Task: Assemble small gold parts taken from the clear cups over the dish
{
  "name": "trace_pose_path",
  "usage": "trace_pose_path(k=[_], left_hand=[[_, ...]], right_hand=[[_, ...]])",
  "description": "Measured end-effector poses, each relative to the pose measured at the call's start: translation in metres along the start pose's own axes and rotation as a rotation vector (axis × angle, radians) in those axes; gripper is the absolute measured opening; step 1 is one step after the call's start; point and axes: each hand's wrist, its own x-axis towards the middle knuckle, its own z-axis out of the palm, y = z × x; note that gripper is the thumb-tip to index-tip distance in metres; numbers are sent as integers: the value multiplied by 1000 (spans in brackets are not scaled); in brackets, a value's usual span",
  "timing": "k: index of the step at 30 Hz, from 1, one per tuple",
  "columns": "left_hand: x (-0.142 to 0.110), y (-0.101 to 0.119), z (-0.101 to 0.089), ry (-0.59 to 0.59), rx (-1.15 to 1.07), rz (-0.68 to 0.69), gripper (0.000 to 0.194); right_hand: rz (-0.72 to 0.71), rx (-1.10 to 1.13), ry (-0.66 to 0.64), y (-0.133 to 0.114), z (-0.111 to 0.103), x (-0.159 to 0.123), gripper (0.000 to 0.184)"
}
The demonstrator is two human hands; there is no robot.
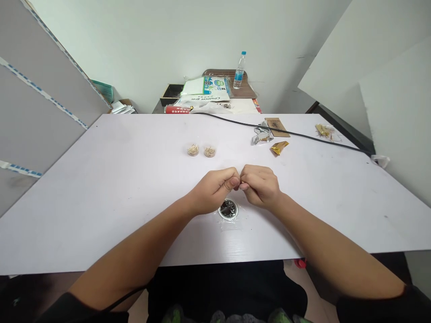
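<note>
My left hand (217,188) and my right hand (261,185) meet over the white table, knuckles nearly touching. Both are closed, thumbs pressed against curled fingers. Whatever lies between the fingertips is hidden; only a tiny yellowish speck shows there. Just below the hands, a round dark disc with a white rim (228,209) rests on the table. A clear plastic wrapper (230,224) lies at its near edge. Farther off stand two small round containers, the left one (193,150) and the right one (209,152), both filled with short pale sticks.
Crumpled silver foil (262,136), a gold wrapper (279,148) and a brown card (277,127) lie at the back right. A black cable (296,133) crosses the table there. More yellow scraps (323,130) sit farther right. Behind the table stands a water bottle (239,72).
</note>
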Motion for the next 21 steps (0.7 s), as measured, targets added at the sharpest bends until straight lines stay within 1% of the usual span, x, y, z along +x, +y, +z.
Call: trace_pose_path(k=[6,8,12,16,18,21], left_hand=[[0,-1,-4,9,-24,10,35],[1,0,-5,17,-29,-6,35],[2,0,-8,74,-76,-38,33],[2,-2,-9,157,-184,-49,29],[2,-3,-9,180,-237,-63,28],[3,-3,-9,224,-267,-116,30]], right_hand=[[18,8,11,1,-1,-1,24],[28,47,20,0,-1,0,22],[117,134,75,-3,-1,2,18],[202,139,125,-7,-4,6,16],[244,151,146,-8,-5,7,19],[322,230,166,-8,-5,8,25]])
